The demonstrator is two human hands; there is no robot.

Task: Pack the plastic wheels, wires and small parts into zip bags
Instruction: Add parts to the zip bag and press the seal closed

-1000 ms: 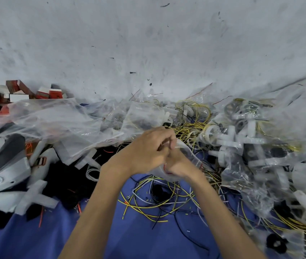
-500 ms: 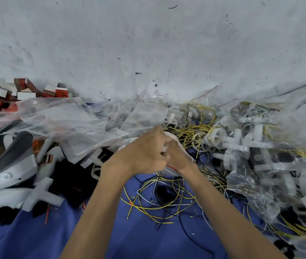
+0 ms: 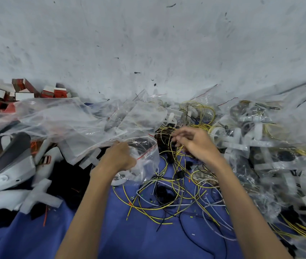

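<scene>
At its mouth, a clear red-sealed zip bag (image 3: 145,161) is gripped by the left hand (image 3: 118,157). The right hand (image 3: 197,144) is curled over tangled yellow and black wires (image 3: 167,200) beside it; a pinch cannot be discerned. Knotted strands could be dragged up together and spilled past the sagging mouth. One bag is held and one white plastic wheel (image 3: 119,181) is seen through it; the wires are uncountable.

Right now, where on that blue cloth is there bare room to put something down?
Bare blue cloth lies between the forearms, below the wire tangle, and at lower left, under the white plastic parts. Crowded: the filled bags at right, the zip bag the left hand holds.
</scene>
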